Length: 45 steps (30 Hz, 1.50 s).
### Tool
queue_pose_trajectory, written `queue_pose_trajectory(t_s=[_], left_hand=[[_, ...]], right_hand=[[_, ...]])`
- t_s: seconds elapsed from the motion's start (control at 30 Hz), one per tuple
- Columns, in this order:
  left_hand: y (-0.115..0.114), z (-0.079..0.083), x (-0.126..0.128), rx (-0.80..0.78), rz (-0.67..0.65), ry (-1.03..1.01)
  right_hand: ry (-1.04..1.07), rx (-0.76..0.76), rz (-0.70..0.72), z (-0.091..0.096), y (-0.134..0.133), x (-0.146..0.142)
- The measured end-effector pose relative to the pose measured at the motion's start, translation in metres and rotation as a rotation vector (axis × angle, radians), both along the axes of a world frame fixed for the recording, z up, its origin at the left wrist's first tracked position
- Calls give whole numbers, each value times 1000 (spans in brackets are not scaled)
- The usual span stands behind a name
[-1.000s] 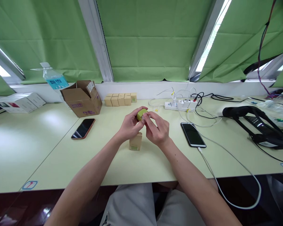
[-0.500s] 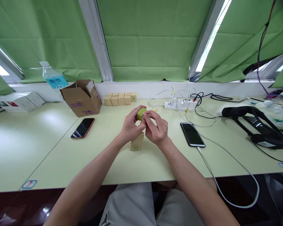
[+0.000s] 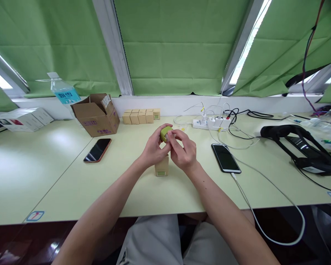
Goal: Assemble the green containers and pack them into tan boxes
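My left hand (image 3: 153, 148) and my right hand (image 3: 183, 151) meet above the middle of the table, both closed round a small yellow-green rounded object (image 3: 165, 133). My right fingertips pinch at its right side. Just below my hands a small tan carton (image 3: 162, 167) stands upright on the pale green table (image 3: 71, 184), partly hidden by my wrists.
A row of small tan cartons (image 3: 140, 116) and an open cardboard box (image 3: 95, 115) stand at the back, with a water bottle (image 3: 62, 92). One phone (image 3: 97, 150) lies left, another phone (image 3: 225, 157) right on a white cable. A power strip (image 3: 212, 123) and black gear (image 3: 300, 145) sit right.
My hands stay in nearly the same place on the green object, with only slight finger movement. The view has shifted a little.
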State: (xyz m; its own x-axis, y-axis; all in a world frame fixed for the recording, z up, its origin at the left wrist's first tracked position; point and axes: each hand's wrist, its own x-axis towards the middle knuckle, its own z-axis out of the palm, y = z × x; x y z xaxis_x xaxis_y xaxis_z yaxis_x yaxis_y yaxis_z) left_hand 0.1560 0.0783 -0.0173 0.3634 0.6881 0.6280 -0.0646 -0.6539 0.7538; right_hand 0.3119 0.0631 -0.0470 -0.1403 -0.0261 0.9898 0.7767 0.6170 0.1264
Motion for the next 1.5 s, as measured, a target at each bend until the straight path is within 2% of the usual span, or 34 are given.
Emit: queue_pose_trajectory(t_s=[0.2,0.33,0.4,0.57,0.73,0.87,1.1,1.33,1.5], left_hand=[[3,-5,0,-57,-41,-38],[1,3,-3,-103,-104,-53],[0,8,-8,-168,-181,-67],[6,16,-20,-363,-468,-132],[12,14,-24,-420,-596,-129],[11,16,-25,-468,-628,-116],[9,21,-30,-565,-678,-109],[13,18,-27,-602,-558,-148],[13,16,-27,-579,-546,-131]], right_hand=[[-20,-20,-24,2,0,-1],[-39,-58,-20,3,-1,-1],[-33,-60,-7,6,-5,-3],[6,-34,-42,9,-13,-7],[13,-26,-30,6,-13,-6],[-5,-99,-109,6,-14,-6],[-27,-73,-163,10,-17,-6],[-58,-216,-40,2,-15,-2],[-34,-196,-50,4,-16,-6]])
